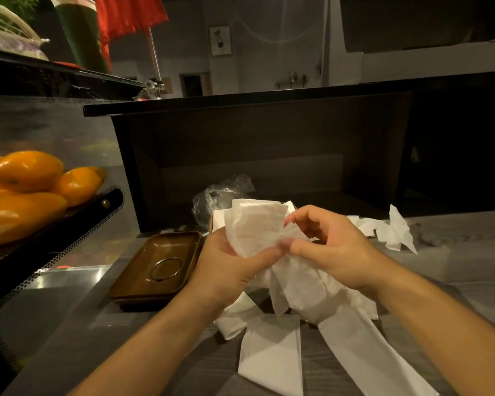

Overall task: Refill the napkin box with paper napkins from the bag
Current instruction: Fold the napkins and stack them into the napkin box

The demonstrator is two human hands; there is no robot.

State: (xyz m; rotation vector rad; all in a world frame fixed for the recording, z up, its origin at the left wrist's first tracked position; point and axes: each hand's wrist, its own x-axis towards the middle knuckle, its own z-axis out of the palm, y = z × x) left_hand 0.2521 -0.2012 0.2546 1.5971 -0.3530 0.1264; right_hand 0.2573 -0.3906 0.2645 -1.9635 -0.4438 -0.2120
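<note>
White napkins [257, 227], brown tray [157, 264]

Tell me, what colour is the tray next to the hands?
Brown, like wood: the tray shows in the head view, the only one.

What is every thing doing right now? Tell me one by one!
left hand: grips the bunch of napkins from below.
right hand: pinches the same bunch.
bunch of napkins: held up, rumpled.
loose napkins: lying spread on the table, in front of the hands.
crumpled napkins: lying on the table to the right.
plastic bag: crumpled, behind the napkins.
brown tray: flat on the table, a ring inside.
oranges: piled up at the left.
</note>
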